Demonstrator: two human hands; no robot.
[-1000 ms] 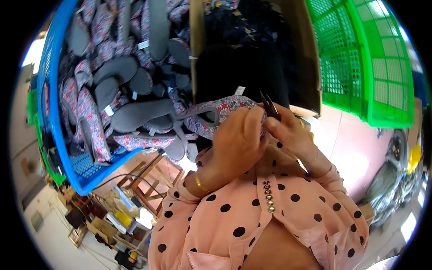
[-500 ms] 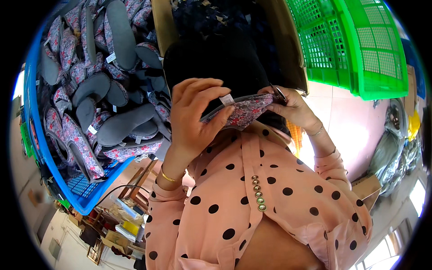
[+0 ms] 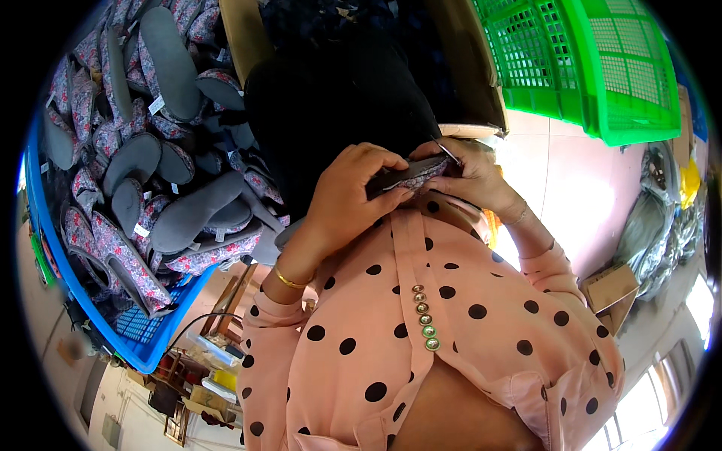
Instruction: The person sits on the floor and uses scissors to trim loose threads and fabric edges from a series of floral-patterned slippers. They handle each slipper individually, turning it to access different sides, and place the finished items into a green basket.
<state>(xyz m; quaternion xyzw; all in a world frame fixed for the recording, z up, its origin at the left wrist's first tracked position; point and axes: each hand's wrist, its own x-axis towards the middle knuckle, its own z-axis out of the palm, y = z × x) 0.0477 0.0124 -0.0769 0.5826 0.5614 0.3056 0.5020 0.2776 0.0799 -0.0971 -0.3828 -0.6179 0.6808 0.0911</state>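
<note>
Gripping floral slipper piece [image 3: 410,174] from both ends — left hand [image 3: 350,197] curled over its left part, fingers wrapped on top, gold bangle [image 3: 289,279] at wrist. Right hand [image 3: 474,177] pinches right end, thin metal tool [image 3: 446,149] sticking up between its fingers. Piece held close to chest, above pink polka-dot blouse [image 3: 421,338]. Blue crate [image 3: 143,342] at left — heaped with grey-soled floral slippers [image 3: 188,214]. Green crates [image 3: 594,68] upper right, cardboard box [image 3: 474,83] between.
</note>
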